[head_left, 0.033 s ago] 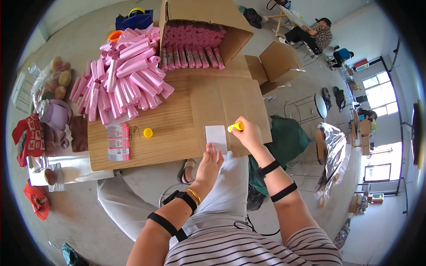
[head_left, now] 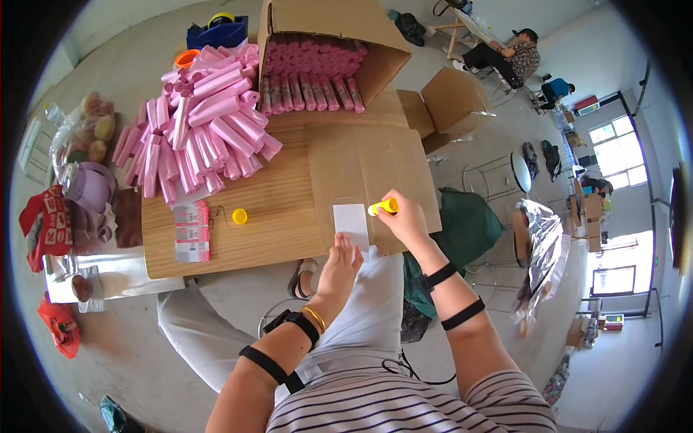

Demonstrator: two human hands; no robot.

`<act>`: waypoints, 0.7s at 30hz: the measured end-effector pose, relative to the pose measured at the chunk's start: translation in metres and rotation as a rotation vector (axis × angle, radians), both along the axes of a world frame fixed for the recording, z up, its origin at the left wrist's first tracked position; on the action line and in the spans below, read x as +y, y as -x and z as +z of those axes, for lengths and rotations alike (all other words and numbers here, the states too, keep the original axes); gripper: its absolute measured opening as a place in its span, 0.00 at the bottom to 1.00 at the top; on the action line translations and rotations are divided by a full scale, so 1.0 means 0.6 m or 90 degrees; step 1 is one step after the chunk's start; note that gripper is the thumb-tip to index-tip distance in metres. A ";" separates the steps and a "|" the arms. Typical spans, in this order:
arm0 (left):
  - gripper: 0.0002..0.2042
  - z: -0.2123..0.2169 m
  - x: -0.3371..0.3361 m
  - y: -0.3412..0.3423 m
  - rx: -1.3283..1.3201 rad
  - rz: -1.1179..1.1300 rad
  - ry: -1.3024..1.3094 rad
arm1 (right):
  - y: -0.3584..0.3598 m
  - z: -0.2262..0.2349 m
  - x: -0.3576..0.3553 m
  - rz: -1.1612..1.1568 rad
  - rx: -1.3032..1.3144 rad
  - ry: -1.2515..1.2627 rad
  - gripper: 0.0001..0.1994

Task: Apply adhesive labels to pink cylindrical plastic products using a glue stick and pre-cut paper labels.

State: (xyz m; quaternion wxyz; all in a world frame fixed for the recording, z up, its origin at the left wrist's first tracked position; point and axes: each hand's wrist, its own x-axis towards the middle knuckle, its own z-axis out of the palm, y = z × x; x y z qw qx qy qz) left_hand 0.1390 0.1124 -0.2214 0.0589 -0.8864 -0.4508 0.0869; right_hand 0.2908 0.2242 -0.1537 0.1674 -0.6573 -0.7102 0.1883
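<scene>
A small white paper slip (head_left: 351,218) lies on a flattened cardboard sheet (head_left: 339,162) at the table's near edge. My left hand (head_left: 339,261) rests on its lower end, fingers stretched out flat. Just right of the slip, my right hand (head_left: 406,220) is closed round a yellow glue stick (head_left: 388,206), whose white tip points left near the paper's edge. On the wood to the left sits a round yellow cap (head_left: 240,216). Pink-and-grey printed labels (head_left: 192,232) lie further left, beside thin dark wire-like pieces (head_left: 217,214).
Pink rolls (head_left: 209,123) are heaped at the table's back left. Behind the cardboard sheet, an open carton (head_left: 390,61) holds more pink rolls in rows. A blue tape dispenser (head_left: 216,35) stands at the far left. Another open box (head_left: 455,97) and a stool (head_left: 520,172) are to the right.
</scene>
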 end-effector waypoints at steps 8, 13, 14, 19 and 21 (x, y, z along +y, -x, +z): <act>0.25 -0.002 0.002 0.002 0.033 -0.014 -0.027 | 0.081 0.004 -0.033 0.087 0.003 0.010 0.12; 0.25 0.009 0.001 0.007 0.024 -0.018 -0.020 | 0.046 -0.005 -0.030 0.092 0.014 -0.010 0.12; 0.26 0.001 -0.001 0.004 0.018 -0.011 -0.018 | 0.052 -0.005 -0.029 0.100 0.013 -0.015 0.12; 0.27 -0.018 -0.003 -0.002 0.049 -0.004 -0.044 | 0.095 0.008 -0.030 0.124 -0.003 0.019 0.12; 0.27 -0.017 -0.003 -0.002 0.048 0.000 -0.048 | 0.088 0.007 -0.031 0.127 -0.017 0.013 0.12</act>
